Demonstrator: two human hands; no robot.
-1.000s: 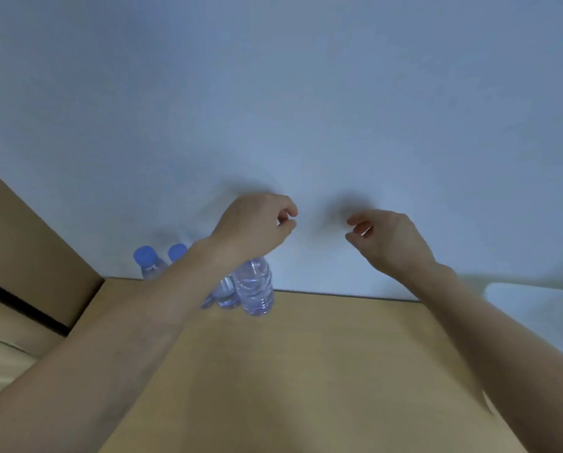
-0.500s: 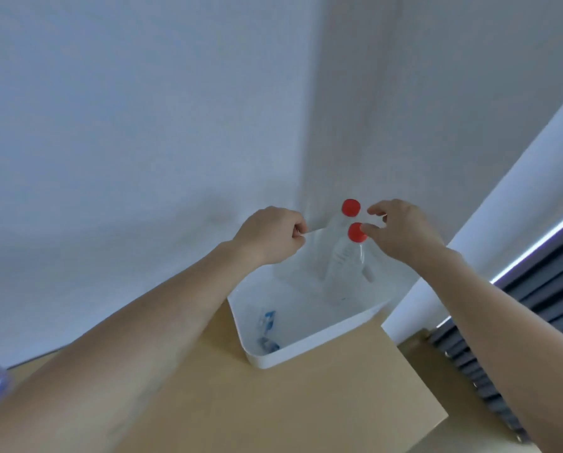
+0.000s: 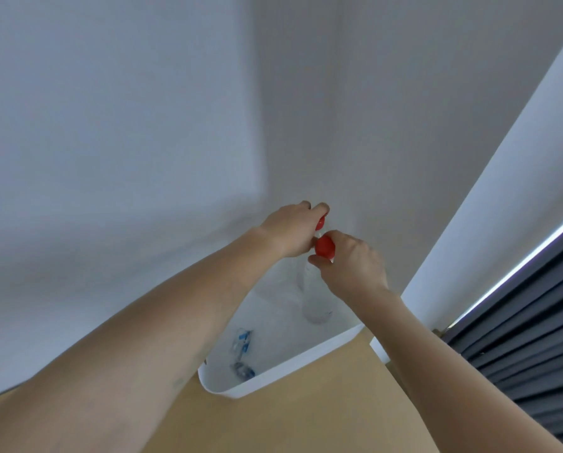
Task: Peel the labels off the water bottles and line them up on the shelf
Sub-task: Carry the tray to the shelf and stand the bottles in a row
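Note:
Two clear water bottles with red caps stand in a white bin (image 3: 293,367) on the wooden shelf top (image 3: 306,416), in the wall corner. My right hand (image 3: 352,266) grips the nearer bottle (image 3: 314,299) at its red cap (image 3: 324,246). My left hand (image 3: 291,228) closes around the top of the farther bottle, whose red cap (image 3: 320,223) peeks out under the fingers; its body is hidden behind the hands. Crumpled peeled labels (image 3: 242,354) with blue print lie on the bin's floor.
White walls meet in a corner right behind the bin. A white window frame (image 3: 469,256) and dark slatted blinds (image 3: 528,348) run along the right. The shelf's right edge drops off beside the bin.
The view swung right from the blue-capped bottles to the bin. Both hands, near the red caps half a second ago, have now closed on them, the left on the far one, the right on the near one.

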